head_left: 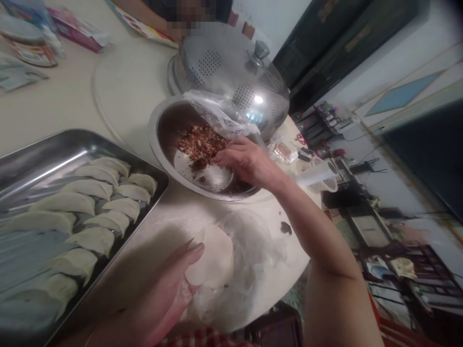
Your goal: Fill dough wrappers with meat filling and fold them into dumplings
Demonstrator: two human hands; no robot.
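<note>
My left hand [164,294] lies palm up near the table's front edge, fingers stretched, with a round white dumpling wrapper [211,260] resting on its fingertips. My right hand [246,161] reaches into a steel bowl [162,144] and its fingers are pinched down in the reddish minced filling [200,142]; what they grip is hidden. A clear plastic bag [220,115] hangs over the bowl's far rim.
A steel tray [43,154] with several folded dumplings [94,212] sits at the left. A perforated steel lid [231,72] stands behind the bowl. Crumpled clear plastic [253,241] lies under the wrapper. Packets lie at the far left, and another person sits across the table.
</note>
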